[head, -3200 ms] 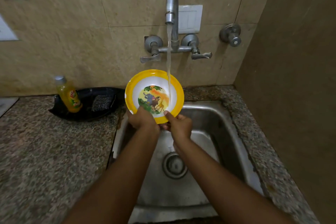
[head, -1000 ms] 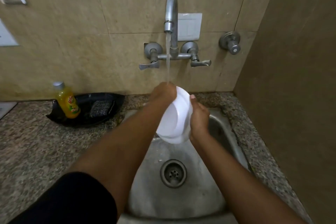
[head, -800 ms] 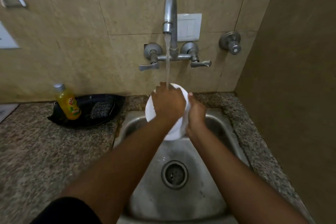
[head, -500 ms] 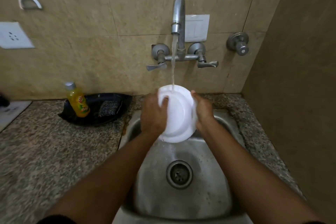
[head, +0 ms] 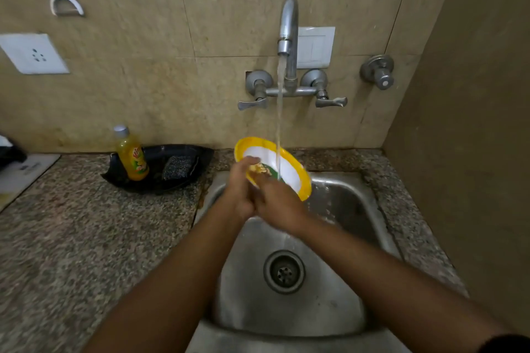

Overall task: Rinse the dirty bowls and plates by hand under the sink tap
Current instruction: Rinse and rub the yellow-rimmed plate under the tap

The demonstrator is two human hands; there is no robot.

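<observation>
- While water runs from the chrome wall tap [head: 288, 37], the yellow-rimmed round plastic bowl [head: 289, 169] is held tilted over the stainless steel sink [head: 338, 281].
- Left hand [head: 239, 192] is curled round its near rim.
- Right hand [head: 279, 203]: blurred, grip cannot be told.
- Speckled granite counter [head: 86, 238] and beige tiled wall [head: 172, 80] noted.

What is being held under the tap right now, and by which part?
The yellow-rimmed bowl, held at its near lower rim by the left hand and right hand.
</observation>
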